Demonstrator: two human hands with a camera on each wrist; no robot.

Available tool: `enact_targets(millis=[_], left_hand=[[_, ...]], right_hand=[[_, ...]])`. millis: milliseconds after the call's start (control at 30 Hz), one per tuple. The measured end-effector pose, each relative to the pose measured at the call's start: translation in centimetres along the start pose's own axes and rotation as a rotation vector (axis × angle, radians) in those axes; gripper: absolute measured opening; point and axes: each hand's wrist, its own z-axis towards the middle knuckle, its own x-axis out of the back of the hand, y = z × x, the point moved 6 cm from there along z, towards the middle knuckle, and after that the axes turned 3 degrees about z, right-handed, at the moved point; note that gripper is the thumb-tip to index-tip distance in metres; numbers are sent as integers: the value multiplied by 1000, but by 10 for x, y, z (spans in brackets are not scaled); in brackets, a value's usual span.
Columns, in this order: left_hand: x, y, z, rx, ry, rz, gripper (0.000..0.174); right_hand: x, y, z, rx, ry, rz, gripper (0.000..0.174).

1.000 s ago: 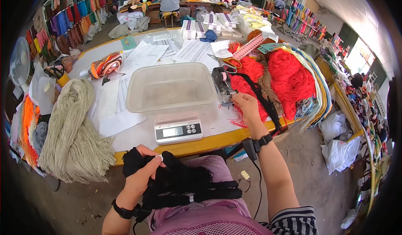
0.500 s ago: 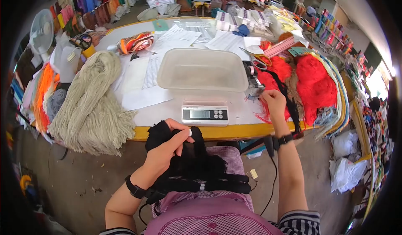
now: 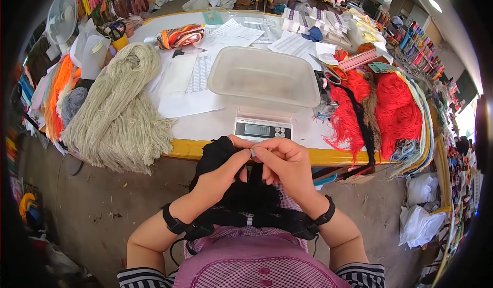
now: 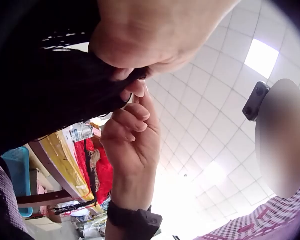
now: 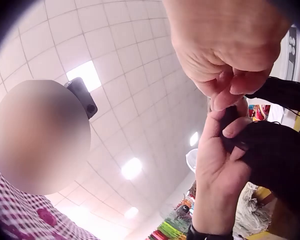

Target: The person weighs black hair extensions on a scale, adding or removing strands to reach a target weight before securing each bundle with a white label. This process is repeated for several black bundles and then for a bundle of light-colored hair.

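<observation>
Black yarn hangs from the left hand, whose thumb and fingers grip it above the lap. A small white piece shows at the left fingertips. The right hand meets the left there, thumb and forefinger pinching at that piece. In the left wrist view the right hand has its other fingers curled beside the black yarn. The left hand holds the yarn in the right wrist view. More black yarn lies across the lap, with a light band round it.
A scale and a clear plastic tub stand beyond the hands. Beige yarn drapes over the table's left edge. Red yarn, scissors and a black strand bundle lie on the right. Papers lie behind.
The right hand has left the small items near the red yarn and come back to the left hand. The left hand still grips the black yarn. The head view has shifted.
</observation>
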Motion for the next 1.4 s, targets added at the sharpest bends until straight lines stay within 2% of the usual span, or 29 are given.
enact_targets(millis=[133, 300, 367, 400, 467, 500, 533, 600, 633, 700, 733, 767, 800, 833, 867, 900, 933, 967, 1033, 1067, 1167, 1233, 1267, 1300, 1367, 1400], left_hand=[[-2, 3, 0, -49, 3, 98, 23], [4, 1, 3, -143, -56, 167, 55], [4, 2, 2, -130, -69, 151, 57], [3, 3, 1, -116, -81, 135, 58], [3, 6, 0, -94, -104, 135, 61], [1, 7, -1, -79, -130, 134, 64], [3, 2, 1, -72, -133, 134, 64], [2, 6, -2, -381, -212, 500, 70], [5, 6, -3, -367, -221, 502, 70], [22, 5, -6, -307, -82, 885, 71], [40, 3, -8, -238, -20, 802, 69], [58, 4, -14, -267, 110, 707, 68], [84, 5, -18, -245, 246, 685, 68], [107, 17, -23, -424, 355, 957, 67], [124, 24, -31, -343, 449, 924, 67], [142, 32, -39, -350, 509, 910, 65], [160, 41, -48, -472, 530, 1020, 62], [174, 50, -57, -483, 586, 1103, 60], [213, 55, -72, -439, 597, 1211, 64], [222, 55, -78, -333, 543, 1123, 70], [251, 30, -104, -86, 475, 869, 83], [245, 13, -112, 79, 387, 1012, 91], [240, 14, -112, 239, 343, 950, 97], [239, 7, -115, 243, 342, 951, 97], [233, -17, -120, 269, 185, 810, 100], [230, -22, -121, 341, 190, 814, 103]], right_hand=[[2, 4, 3, 30, 36, 15, 13], [5, 2, 4, 15, 100, 17, 12], [0, -25, -4, 520, 72, -639, 24], [1, -25, -4, 517, 71, -637, 24], [-6, -35, -14, 724, 45, -865, 36], [-4, -36, -14, 717, 47, -863, 36], [-6, -41, -16, 794, 35, -964, 34], [-6, -48, -22, 886, 17, -1080, 25], [-5, -51, -26, 902, 12, -1095, 18], [24, -23, -19, -1, -124, -129, 11], [33, -26, -24, -45, -217, -39, 12], [40, -43, -35, -180, -342, -16, 14], [54, -48, -43, -266, -344, -187, 20], [69, -49, -51, -356, -343, -358, 28], [84, -51, -58, -378, -364, -452, 34], [99, -52, -63, -399, -390, -548, 41], [114, -51, -69, -345, -439, -577, 36], [129, -53, -76, -356, -434, -567, 36], [162, -52, -91, -560, -306, -659, 25], [170, -49, -97, -568, -300, -654, 25], [177, -13, -117, -784, -417, -633, 19], [176, 31, -125, -781, -486, -725, 21], [171, 53, -128, -791, -554, -781, 24], [167, 77, -132, -800, -622, -837, 27], [160, 117, -134, -238, -693, -1128, 37], [151, 124, -130, -195, -602, -1121, 40]])
